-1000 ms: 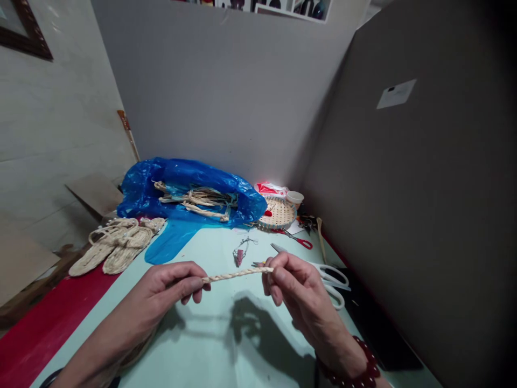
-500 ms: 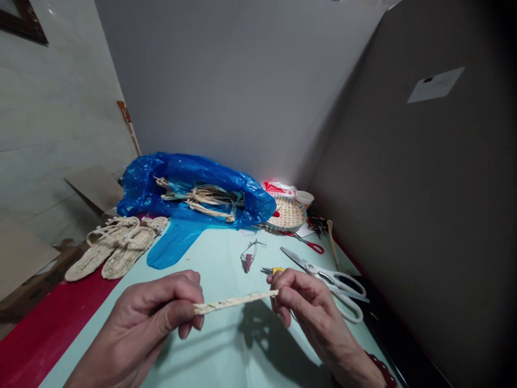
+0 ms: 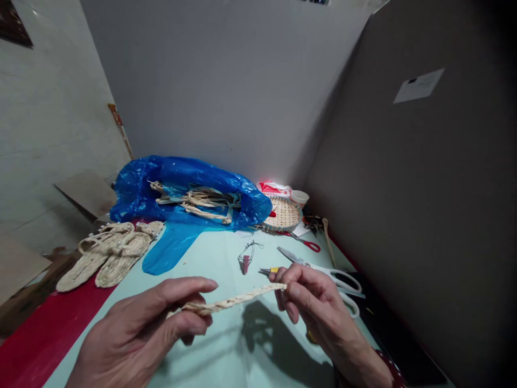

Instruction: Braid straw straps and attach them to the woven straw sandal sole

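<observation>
Between my hands, above the table, stretches a short plaited straw cord (image 3: 238,298). My right hand (image 3: 313,302) pinches its right end between thumb and fingers. My left hand (image 3: 157,318) holds the other end loosely, its index finger lifted off and the cord lying between the thumb and the lower fingers. The rest of that end is hidden in the palm. Just behind my right hand, a pointed tool with a yellow handle (image 3: 273,270) lies on the table, partly covered. White-handled scissors (image 3: 343,280) lie beyond the same hand, also partly hidden.
Woven straw sandals (image 3: 117,250) stand at the left. A blue plastic bag (image 3: 133,183) with straw bundles (image 3: 205,199) lies at the back, next to a round woven basket (image 3: 285,215). Red-handled scissors (image 3: 311,246) and a small pink clip with wire (image 3: 246,263) lie nearer.
My left hand has loosened its pinch: the index finger has risen and the thumb has come away from it, showing more of the cord. The view has shifted slightly right.
</observation>
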Demonstrator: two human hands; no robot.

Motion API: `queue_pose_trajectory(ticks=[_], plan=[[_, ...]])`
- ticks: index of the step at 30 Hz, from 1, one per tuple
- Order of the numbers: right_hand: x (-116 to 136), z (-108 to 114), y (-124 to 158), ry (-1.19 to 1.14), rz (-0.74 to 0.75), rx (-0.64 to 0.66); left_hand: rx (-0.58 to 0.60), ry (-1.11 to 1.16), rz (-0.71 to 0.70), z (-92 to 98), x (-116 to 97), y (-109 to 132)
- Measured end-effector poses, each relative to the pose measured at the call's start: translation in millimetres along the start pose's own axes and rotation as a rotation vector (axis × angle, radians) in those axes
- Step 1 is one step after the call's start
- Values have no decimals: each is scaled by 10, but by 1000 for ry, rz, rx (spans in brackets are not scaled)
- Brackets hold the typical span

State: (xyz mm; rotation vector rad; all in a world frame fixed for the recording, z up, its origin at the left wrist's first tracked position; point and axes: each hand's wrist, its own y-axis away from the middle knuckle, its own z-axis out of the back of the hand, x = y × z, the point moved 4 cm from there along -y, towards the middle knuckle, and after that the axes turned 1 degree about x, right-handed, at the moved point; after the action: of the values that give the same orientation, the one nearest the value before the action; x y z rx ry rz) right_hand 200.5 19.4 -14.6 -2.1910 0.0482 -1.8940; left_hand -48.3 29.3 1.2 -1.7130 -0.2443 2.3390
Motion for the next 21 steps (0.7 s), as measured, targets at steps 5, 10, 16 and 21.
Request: queue_pose_trajectory(ticks=[5, 10, 16, 21], plan=[[17, -16, 18, -72, -22, 13, 29, -53, -288, -60, -84, 31], [28, -31, 11, -110, -13, 27, -53, -301, -527, -93, -65, 74], [25, -48, -3, -164, -4, 26, -124, -374, -614, -103, 164, 89], [0, -50, -4, -153, 9, 45, -190, -432, -596, -56, 257, 100]])
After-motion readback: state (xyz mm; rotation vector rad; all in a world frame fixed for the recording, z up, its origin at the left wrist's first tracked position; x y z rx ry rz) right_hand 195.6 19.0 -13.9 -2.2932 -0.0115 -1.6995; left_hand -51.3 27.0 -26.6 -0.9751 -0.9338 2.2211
